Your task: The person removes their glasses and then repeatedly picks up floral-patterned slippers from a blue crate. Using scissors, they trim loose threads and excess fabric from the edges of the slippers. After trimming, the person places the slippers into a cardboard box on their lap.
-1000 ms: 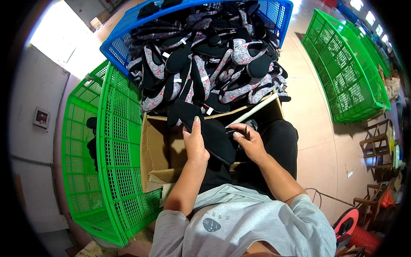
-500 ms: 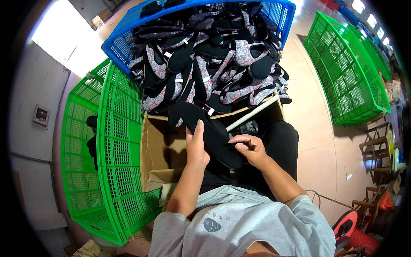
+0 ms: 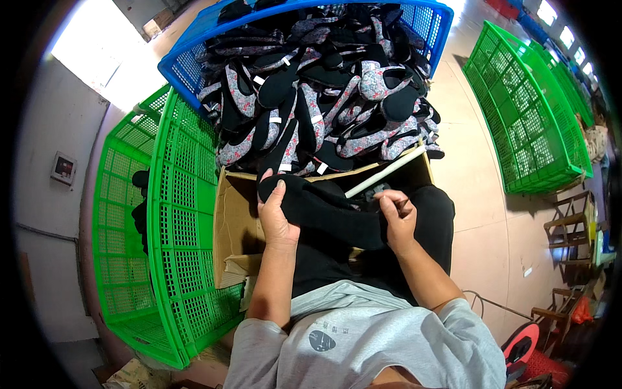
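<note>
A black fabric shoe piece (image 3: 324,211) lies stretched between both hands over my lap. My left hand (image 3: 276,217) grips its left end, thumb on top. My right hand (image 3: 396,217) pinches its right end, fingers curled at the edge. Both hands hover over an open cardboard box (image 3: 234,220) in front of my knees. Just beyond the box, a blue crate (image 3: 188,61) is heaped with several black and floral shoe uppers (image 3: 317,97). A pale stick (image 3: 385,172) lies across the box's far edge, next to my right hand.
A green lattice crate (image 3: 178,240) stands on its side at my left with dark pieces inside. More green crates (image 3: 528,110) sit on the floor to the right. Wooden stools (image 3: 570,227) and a red round object (image 3: 521,343) are at the right edge.
The black piece has been turned from lying lengthwise away from me to lying crosswise between the hands. My right hand shifted right along it; my left hand stayed near the box's left side.
</note>
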Demonstrator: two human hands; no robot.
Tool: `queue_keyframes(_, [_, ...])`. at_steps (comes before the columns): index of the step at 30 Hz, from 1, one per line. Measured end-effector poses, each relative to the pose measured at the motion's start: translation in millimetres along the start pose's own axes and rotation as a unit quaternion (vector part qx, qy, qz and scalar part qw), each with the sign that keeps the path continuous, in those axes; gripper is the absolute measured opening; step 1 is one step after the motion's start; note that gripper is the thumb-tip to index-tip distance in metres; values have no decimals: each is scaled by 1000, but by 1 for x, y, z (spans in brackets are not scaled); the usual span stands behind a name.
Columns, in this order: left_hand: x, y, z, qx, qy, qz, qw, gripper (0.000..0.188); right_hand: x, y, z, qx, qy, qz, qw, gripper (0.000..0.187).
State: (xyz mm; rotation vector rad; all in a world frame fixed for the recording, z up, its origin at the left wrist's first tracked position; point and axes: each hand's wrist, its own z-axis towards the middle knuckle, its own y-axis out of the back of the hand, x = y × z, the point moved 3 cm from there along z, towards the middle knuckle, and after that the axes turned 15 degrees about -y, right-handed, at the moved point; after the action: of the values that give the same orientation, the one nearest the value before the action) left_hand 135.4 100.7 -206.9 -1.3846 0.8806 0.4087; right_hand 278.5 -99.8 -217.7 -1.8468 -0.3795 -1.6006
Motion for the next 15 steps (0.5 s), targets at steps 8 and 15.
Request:
queue_keyframes(8, [-40, -23, -16, 13, -215, 29, 976, 51, -24, -1, 17, -18, -398, 80, 914, 22])
queue_keyframes(15, [-35, -26, -26, 50, -237, 2, 970, 48, -30, -8, 19, 41, -444, 166, 880, 32])
